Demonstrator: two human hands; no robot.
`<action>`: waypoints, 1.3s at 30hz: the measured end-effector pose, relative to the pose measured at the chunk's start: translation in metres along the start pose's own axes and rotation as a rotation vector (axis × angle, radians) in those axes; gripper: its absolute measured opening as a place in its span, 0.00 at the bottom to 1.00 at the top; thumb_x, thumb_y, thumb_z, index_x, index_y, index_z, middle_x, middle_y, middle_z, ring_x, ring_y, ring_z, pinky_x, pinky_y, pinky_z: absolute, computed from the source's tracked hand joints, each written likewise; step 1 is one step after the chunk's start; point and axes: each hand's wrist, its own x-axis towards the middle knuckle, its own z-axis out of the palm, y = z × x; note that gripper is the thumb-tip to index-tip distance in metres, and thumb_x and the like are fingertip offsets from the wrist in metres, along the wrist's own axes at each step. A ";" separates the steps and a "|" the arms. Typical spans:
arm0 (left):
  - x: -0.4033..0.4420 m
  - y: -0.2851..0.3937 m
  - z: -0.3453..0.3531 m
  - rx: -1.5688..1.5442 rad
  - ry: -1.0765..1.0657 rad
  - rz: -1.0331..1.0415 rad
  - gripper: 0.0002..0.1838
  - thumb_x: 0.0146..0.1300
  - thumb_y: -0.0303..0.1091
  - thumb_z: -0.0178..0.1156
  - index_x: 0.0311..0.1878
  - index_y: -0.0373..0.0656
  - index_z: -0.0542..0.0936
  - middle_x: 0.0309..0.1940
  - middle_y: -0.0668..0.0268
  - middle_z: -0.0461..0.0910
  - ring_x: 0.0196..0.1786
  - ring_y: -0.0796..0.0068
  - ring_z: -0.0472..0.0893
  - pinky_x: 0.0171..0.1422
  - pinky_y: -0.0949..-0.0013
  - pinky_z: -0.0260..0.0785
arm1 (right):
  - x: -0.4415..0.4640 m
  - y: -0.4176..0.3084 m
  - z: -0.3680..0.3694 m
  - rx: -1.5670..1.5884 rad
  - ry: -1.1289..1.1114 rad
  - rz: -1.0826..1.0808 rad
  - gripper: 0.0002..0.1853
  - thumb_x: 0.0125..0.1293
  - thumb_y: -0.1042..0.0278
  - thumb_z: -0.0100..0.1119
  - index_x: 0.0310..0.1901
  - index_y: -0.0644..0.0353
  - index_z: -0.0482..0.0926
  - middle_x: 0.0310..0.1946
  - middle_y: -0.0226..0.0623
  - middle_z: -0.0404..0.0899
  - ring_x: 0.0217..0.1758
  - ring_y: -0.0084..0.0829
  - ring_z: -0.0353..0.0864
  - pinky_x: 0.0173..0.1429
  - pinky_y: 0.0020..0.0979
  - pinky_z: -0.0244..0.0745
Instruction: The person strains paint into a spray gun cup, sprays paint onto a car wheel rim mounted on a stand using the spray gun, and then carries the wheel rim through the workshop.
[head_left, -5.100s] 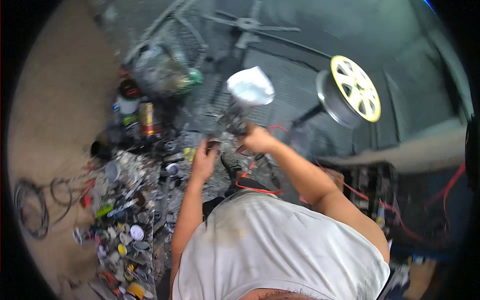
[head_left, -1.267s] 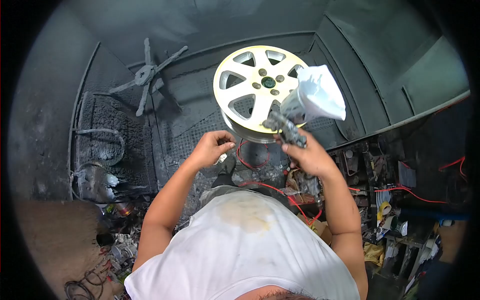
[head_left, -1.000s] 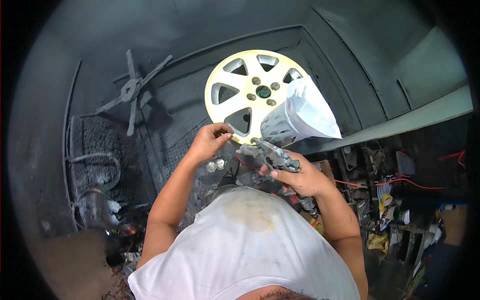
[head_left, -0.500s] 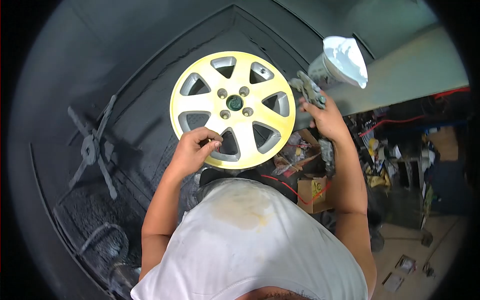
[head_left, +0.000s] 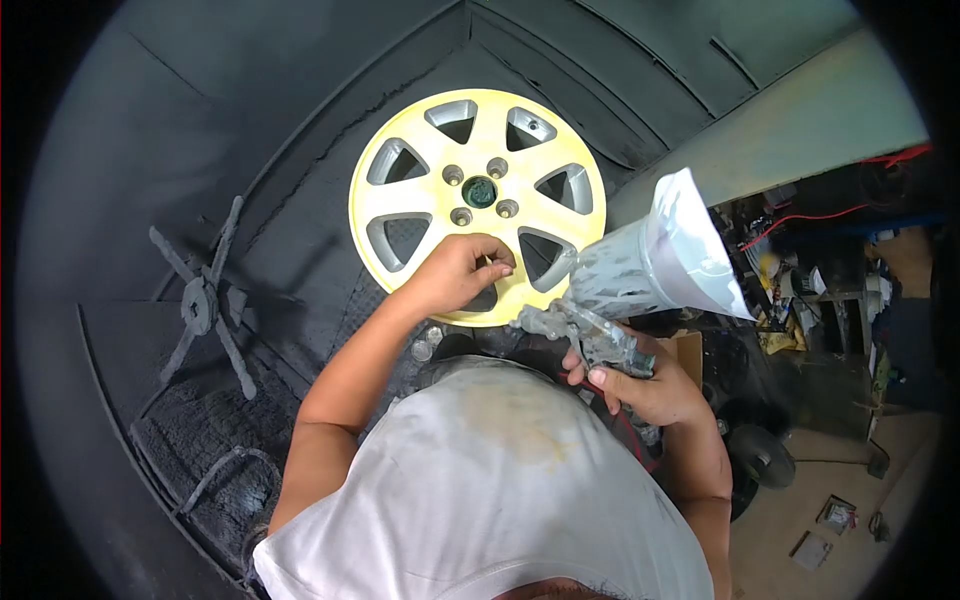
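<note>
A car wheel rim [head_left: 488,130], yellow on its face with bare silver inside the openings, is in front of me. My left hand [head_left: 455,275] is over its near edge, fingers curled and thumb against them; what they hold, if anything, I cannot make out. My right hand [head_left: 655,393] is wrapped round a paint-smeared spray gun [head_left: 590,335], low and right of the rim. Attached to the gun is a cup [head_left: 615,270] with a flared pale paper-like top [head_left: 690,245], tilted to the right. The gun's nozzle end is close to the rim's lower right edge.
Dark sheeting and panels rise behind the rim. On the left is a grey cross-shaped stand [head_left: 200,305]. A pale ledge [head_left: 800,140] runs along the upper right, with cluttered shelves [head_left: 820,310] and a red hose [head_left: 800,217] below. A cardboard box [head_left: 687,350] is behind my right hand.
My right hand has brought the spray gun down and toward me, turning it so the cup leans right. My left hand has shifted slightly right and up over the rim.
</note>
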 end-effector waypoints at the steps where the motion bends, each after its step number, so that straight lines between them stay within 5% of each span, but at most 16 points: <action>1: -0.009 0.015 0.007 0.046 0.012 -0.019 0.06 0.71 0.25 0.66 0.47 0.32 0.84 0.35 0.64 0.85 0.36 0.80 0.82 0.43 0.71 0.76 | -0.004 -0.004 0.003 -0.021 0.015 -0.088 0.25 0.74 0.61 0.65 0.68 0.62 0.75 0.50 0.33 0.84 0.49 0.22 0.84 0.35 0.23 0.79; 3: -0.024 0.004 0.033 0.043 0.044 -0.001 0.07 0.70 0.26 0.67 0.46 0.33 0.85 0.35 0.64 0.85 0.36 0.81 0.81 0.44 0.71 0.76 | -0.010 -0.002 -0.004 -0.039 0.012 -0.180 0.27 0.73 0.63 0.65 0.70 0.62 0.74 0.50 0.33 0.84 0.48 0.21 0.83 0.35 0.22 0.79; 7: -0.079 0.034 0.098 -0.212 -0.225 0.153 0.09 0.67 0.32 0.70 0.45 0.38 0.89 0.41 0.61 0.89 0.47 0.67 0.86 0.54 0.62 0.78 | -0.031 -0.004 -0.026 -0.091 0.190 -0.314 0.23 0.73 0.68 0.65 0.67 0.64 0.75 0.50 0.34 0.84 0.45 0.20 0.84 0.31 0.21 0.78; 8: -0.089 0.040 0.115 -0.150 -0.359 0.319 0.12 0.70 0.35 0.67 0.51 0.39 0.88 0.47 0.59 0.89 0.53 0.61 0.85 0.61 0.58 0.76 | -0.039 0.000 -0.035 -0.105 0.206 -0.331 0.23 0.73 0.68 0.65 0.66 0.64 0.75 0.50 0.34 0.84 0.46 0.21 0.84 0.31 0.22 0.78; 11: -0.118 0.028 0.179 -0.248 -0.452 0.393 0.16 0.74 0.38 0.63 0.58 0.39 0.86 0.55 0.58 0.87 0.60 0.58 0.83 0.67 0.57 0.73 | -0.069 0.005 -0.056 -0.096 0.237 -0.358 0.17 0.74 0.63 0.65 0.57 0.66 0.80 0.51 0.38 0.85 0.48 0.25 0.87 0.31 0.22 0.77; 15: -0.143 -0.008 0.197 -0.252 -0.468 0.167 0.19 0.76 0.38 0.61 0.63 0.37 0.83 0.58 0.59 0.85 0.63 0.61 0.81 0.70 0.59 0.72 | -0.104 0.016 -0.084 -0.137 0.225 -0.316 0.17 0.74 0.60 0.66 0.55 0.65 0.82 0.48 0.38 0.87 0.44 0.23 0.86 0.30 0.22 0.76; 17: -0.147 -0.026 0.200 -0.225 -0.410 -0.215 0.19 0.76 0.39 0.62 0.62 0.36 0.83 0.56 0.61 0.86 0.60 0.65 0.83 0.68 0.61 0.73 | -0.118 0.018 -0.088 -0.139 0.255 -0.362 0.18 0.73 0.59 0.66 0.55 0.65 0.82 0.47 0.38 0.87 0.44 0.22 0.86 0.30 0.23 0.76; 19: -0.144 -0.068 0.211 -0.337 -0.297 -0.270 0.15 0.76 0.38 0.63 0.57 0.37 0.85 0.53 0.63 0.86 0.53 0.72 0.83 0.61 0.65 0.76 | -0.129 0.018 -0.093 -0.140 0.269 -0.324 0.18 0.73 0.59 0.67 0.54 0.65 0.82 0.47 0.38 0.87 0.43 0.23 0.86 0.29 0.23 0.76; 21: -0.132 -0.116 0.213 -0.539 0.041 -0.406 0.12 0.76 0.37 0.63 0.52 0.40 0.85 0.48 0.65 0.86 0.43 0.73 0.83 0.52 0.69 0.77 | -0.135 0.020 -0.092 -0.127 0.296 -0.349 0.14 0.74 0.63 0.65 0.51 0.65 0.82 0.35 0.33 0.85 0.27 0.18 0.78 0.28 0.22 0.74; 22: -0.124 -0.129 0.212 -0.530 0.021 -0.405 0.12 0.76 0.37 0.63 0.52 0.40 0.85 0.48 0.65 0.86 0.43 0.73 0.83 0.52 0.69 0.77 | -0.136 0.023 -0.093 -0.130 0.311 -0.366 0.13 0.74 0.63 0.65 0.50 0.65 0.82 0.33 0.32 0.85 0.26 0.17 0.76 0.27 0.22 0.73; 24: -0.103 -0.143 0.207 -0.780 0.348 -0.567 0.15 0.77 0.38 0.62 0.60 0.43 0.80 0.51 0.67 0.85 0.41 0.73 0.80 0.50 0.69 0.74 | -0.138 0.027 -0.098 -0.140 0.357 -0.333 0.14 0.74 0.63 0.65 0.52 0.65 0.82 0.38 0.34 0.86 0.33 0.20 0.81 0.27 0.23 0.75; 27: -0.076 -0.137 0.202 -1.019 0.523 -0.653 0.22 0.78 0.40 0.58 0.70 0.45 0.71 0.58 0.66 0.81 0.47 0.71 0.79 0.53 0.66 0.73 | -0.141 0.029 -0.094 -0.151 0.436 -0.296 0.14 0.73 0.65 0.65 0.53 0.65 0.81 0.44 0.36 0.87 0.39 0.22 0.85 0.27 0.24 0.77; 30: -0.057 -0.168 0.196 -1.141 0.577 -0.544 0.19 0.77 0.42 0.60 0.65 0.46 0.73 0.56 0.68 0.80 0.53 0.70 0.78 0.54 0.64 0.73 | -0.143 0.025 -0.083 -0.159 0.533 -0.366 0.14 0.73 0.66 0.64 0.53 0.65 0.82 0.43 0.36 0.87 0.39 0.22 0.85 0.28 0.23 0.76; 39: -0.047 -0.180 0.177 -1.193 0.647 -0.669 0.15 0.80 0.39 0.53 0.65 0.51 0.72 0.53 0.70 0.80 0.46 0.75 0.77 0.48 0.68 0.71 | -0.133 0.020 -0.063 -0.093 0.447 -0.306 0.13 0.74 0.65 0.63 0.52 0.65 0.83 0.38 0.32 0.87 0.37 0.22 0.86 0.29 0.22 0.74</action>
